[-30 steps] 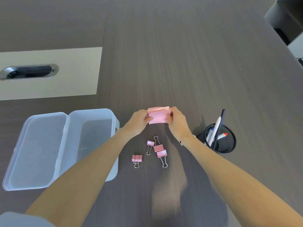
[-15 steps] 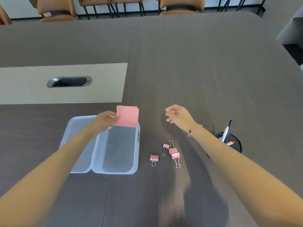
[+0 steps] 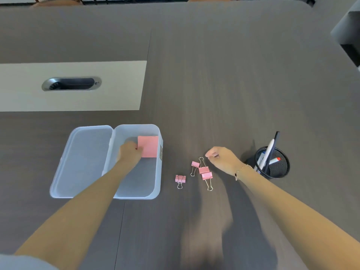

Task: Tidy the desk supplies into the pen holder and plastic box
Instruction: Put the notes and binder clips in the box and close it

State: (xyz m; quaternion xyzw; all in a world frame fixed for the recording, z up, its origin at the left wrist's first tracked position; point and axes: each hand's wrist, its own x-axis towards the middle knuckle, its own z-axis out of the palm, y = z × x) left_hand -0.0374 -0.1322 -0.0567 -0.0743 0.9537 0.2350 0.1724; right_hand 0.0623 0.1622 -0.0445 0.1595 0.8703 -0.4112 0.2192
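Note:
A clear plastic box (image 3: 155, 184) lies open on the dark desk, its lid (image 3: 81, 160) flat to the left. My left hand (image 3: 129, 152) is down inside the box, gripping the left edge of a pink sticky-note pad (image 3: 149, 146) near the far right corner. Several pink binder clips (image 3: 202, 171) lie on the desk right of the box, one (image 3: 180, 179) a little apart. My right hand (image 3: 222, 157) hovers just above and right of the clips, fingers curled, holding nothing. A black mesh pen holder (image 3: 276, 168) with pens stands at the right.
A beige desk panel (image 3: 116, 84) with a metal cable slot (image 3: 71, 83) sits beyond the box. Chair bases show past the desk's far edge. A grey cabinet (image 3: 348, 30) stands at the upper right.
Both hands held the pink pad above the clips; my left hand carried it left and lowered it into the box. My right hand let go and stayed near the clips.

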